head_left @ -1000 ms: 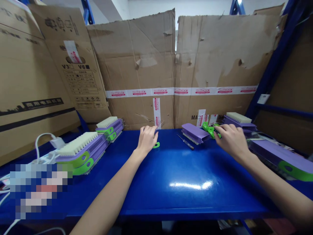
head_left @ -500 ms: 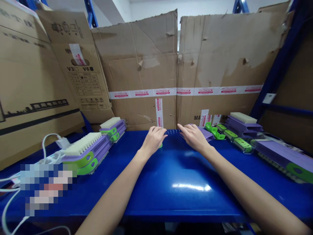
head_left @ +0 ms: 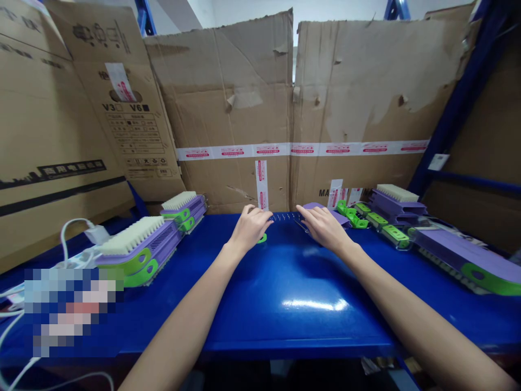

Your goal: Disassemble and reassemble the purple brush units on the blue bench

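A thin metal coil spring [head_left: 284,216] spans the gap between my two hands above the blue table [head_left: 293,282]. My left hand [head_left: 251,228] is closed on the spring's left end. At its other end, my right hand [head_left: 321,224] pinches the coil, with the fingertips partly hidden. Just below my left hand is a small green piece [head_left: 262,239], mostly covered by it. A purple plastic part [head_left: 337,217] lies behind my right hand, which hides much of it.
Purple-and-green brushes with cream bristles [head_left: 132,236] stand stacked on the left, near a power strip with white cables [head_left: 95,234]. Several green parts [head_left: 376,219], stacked purple housings [head_left: 396,206] and a long purple brush [head_left: 459,252] lie right. Cardboard sheets [head_left: 228,119] form the back.
The view has shifted slightly. Both hands stay at the spring, and the stretch of coil between them looks about the same length.
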`<state>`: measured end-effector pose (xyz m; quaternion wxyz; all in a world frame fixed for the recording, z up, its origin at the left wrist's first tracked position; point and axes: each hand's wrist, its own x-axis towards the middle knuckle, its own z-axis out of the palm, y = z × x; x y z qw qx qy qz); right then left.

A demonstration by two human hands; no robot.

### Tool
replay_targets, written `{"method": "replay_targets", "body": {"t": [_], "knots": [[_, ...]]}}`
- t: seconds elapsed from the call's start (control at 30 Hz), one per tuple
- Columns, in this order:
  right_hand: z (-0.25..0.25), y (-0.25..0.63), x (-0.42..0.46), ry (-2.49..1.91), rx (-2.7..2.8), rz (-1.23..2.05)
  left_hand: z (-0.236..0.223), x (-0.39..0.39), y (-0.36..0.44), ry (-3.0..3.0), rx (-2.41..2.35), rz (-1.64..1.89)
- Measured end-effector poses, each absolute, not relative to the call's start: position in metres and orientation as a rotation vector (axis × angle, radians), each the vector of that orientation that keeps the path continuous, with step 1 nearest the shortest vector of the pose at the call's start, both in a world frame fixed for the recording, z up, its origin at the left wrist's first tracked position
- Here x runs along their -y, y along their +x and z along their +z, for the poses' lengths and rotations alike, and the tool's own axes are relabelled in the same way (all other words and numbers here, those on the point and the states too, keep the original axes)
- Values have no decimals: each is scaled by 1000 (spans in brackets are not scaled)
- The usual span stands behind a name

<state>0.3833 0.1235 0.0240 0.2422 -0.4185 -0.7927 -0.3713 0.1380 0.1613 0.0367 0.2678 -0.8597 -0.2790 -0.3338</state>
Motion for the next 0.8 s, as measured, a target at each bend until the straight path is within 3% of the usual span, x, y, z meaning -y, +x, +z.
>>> {"method": "replay_targets", "body": {"t": [0.43, 0.8], "knots": [[23, 388, -123, -1174, 2155, -909, 42, -163, 132, -2258, 919, -878], [50, 430, -85, -1462, 1696, -751, 37, -176, 110, -2163, 1226, -799]]}}
